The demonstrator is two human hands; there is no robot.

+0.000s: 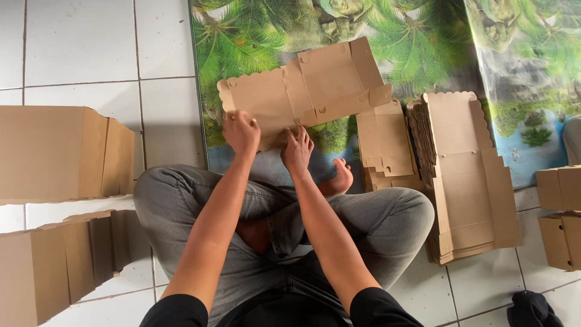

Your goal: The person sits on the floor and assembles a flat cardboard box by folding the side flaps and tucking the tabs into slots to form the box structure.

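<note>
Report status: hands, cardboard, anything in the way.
Both hands, left and right, grip flat box blank. Blank stack right. Folded boxes left. Nothing blocking.

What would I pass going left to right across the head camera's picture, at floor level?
Folded brown cardboard boxes → left hand → right hand, both on a flat brown cardboard box blank → tall stack of flat brown cardboard blanks → more folded brown boxes at the right edge.

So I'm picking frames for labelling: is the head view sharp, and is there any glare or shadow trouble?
Head view: mostly sharp, light soft and even; left hand and right hand on the flat cardboard blank slightly soft; faint sheen on the printed mat; mild shadow under the legs; tile lines bow near the edges.
</note>
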